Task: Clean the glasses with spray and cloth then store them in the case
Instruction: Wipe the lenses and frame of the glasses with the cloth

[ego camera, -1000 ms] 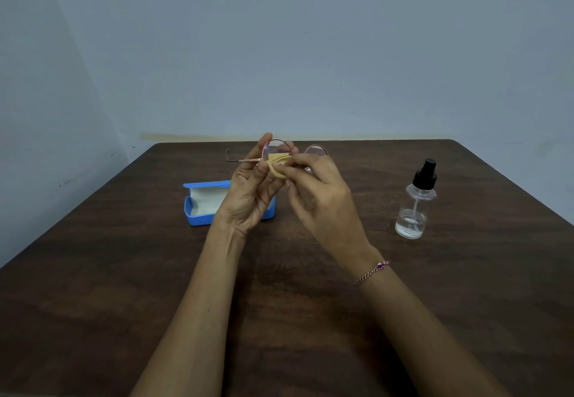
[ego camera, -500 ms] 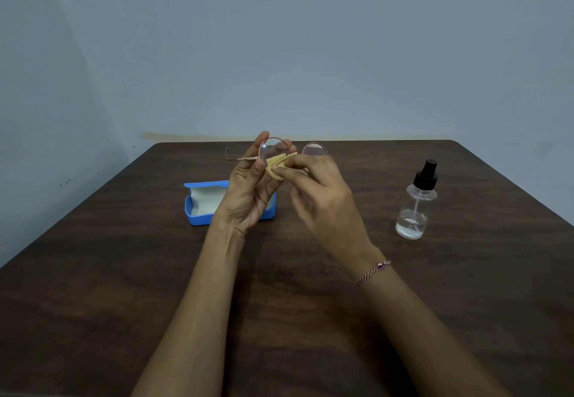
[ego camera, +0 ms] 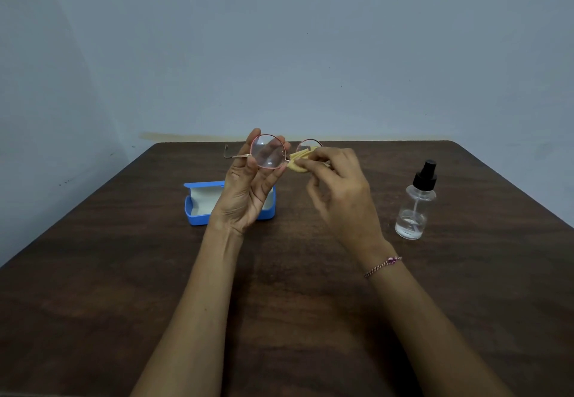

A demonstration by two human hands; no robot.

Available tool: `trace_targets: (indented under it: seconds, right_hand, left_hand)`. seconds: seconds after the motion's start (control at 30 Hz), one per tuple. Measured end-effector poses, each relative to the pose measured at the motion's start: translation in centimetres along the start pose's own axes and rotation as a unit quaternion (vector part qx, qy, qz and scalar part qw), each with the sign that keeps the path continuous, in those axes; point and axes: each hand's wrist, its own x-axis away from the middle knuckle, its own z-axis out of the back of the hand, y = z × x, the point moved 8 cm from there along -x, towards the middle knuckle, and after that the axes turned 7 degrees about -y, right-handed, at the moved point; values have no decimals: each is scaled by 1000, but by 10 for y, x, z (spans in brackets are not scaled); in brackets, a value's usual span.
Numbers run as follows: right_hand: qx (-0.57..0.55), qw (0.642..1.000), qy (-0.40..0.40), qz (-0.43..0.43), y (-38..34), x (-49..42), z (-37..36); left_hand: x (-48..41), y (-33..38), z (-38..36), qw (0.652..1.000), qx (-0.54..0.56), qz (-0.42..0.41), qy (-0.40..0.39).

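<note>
Wiping step. Left hand holds the glasses above the desk, its grip pinching one lens rim. Right hand has its grip closed on the folded cloth, at the other lens. Next, likely: rub that lens lightly, both faces. Open case lies behind; spray bottle stands to the right.

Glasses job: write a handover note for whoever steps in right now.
Left hand: grips the glasses by one lens rim, raised above the table.
Right hand: pinches the yellow cloth against the other lens.
Case: open on the table, behind the left hand. Spray bottle: upright, to the right.
Done: wiping is under way; whether spray was used cannot be told.
Left: finish wiping, put the glasses in the case.
</note>
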Motion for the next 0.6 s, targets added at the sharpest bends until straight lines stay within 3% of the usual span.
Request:
trace_targets:
  seconds: [0.1,0.37,0.6]
  right_hand:
    - [4,1000,9,-22,9,0,6]
    - [-13,999,-18,29,-12,2,-8]
    - [16,1000,12,-5,7,2,3]
  left_hand:
    - [0,2,2,1000,14,-7,8]
    - [0,0,-2,1000,3,-14,-4]
    - [0,-3,-2,1000,12,6,3]
